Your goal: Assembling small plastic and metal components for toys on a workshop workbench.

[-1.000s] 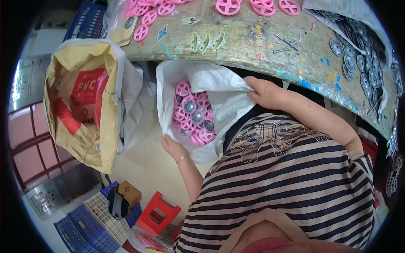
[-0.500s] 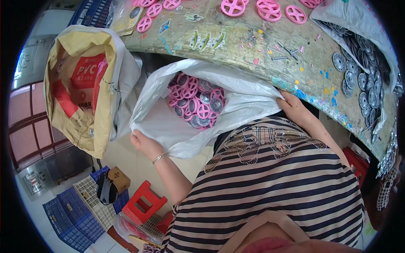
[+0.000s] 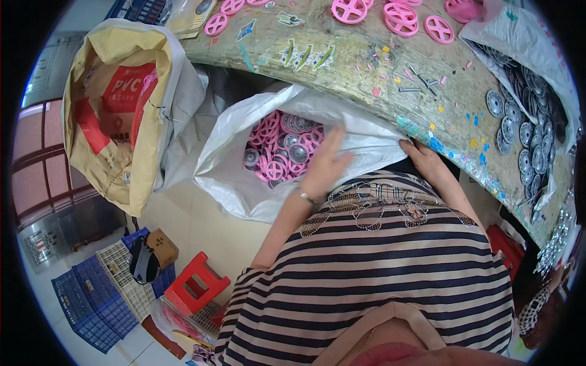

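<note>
A white woven sack (image 3: pixel 229 195) stands open-mouthed below the table edge, holding many pink and grey plastic wheels (image 3: pixel 284 149). My left hand (image 3: pixel 326 165) is over the near right side of its mouth, blurred, with fingers stretched out, thumb apart and nothing visible in it. At the sack's right end, my right hand (image 3: pixel 423 161) grips the gathered rim close to the table edge; its fingertips are partly hidden in the folds.
A worktable (image 3: pixel 342 73) carries pink spoked wheels (image 3: pixel 401 19), small pins (image 3: pixel 421 82) and a bag of grey discs (image 3: pixel 526 137). To the left stands a yellow-lined sack (image 3: pixel 137 183). A red stool (image 3: pixel 196 285) and plastic crates (image 3: pixel 97 299) are on the floor.
My left hand has let go of the sack's left rim and moved right across its mouth. The left rim has sagged. My right hand keeps its grip.
</note>
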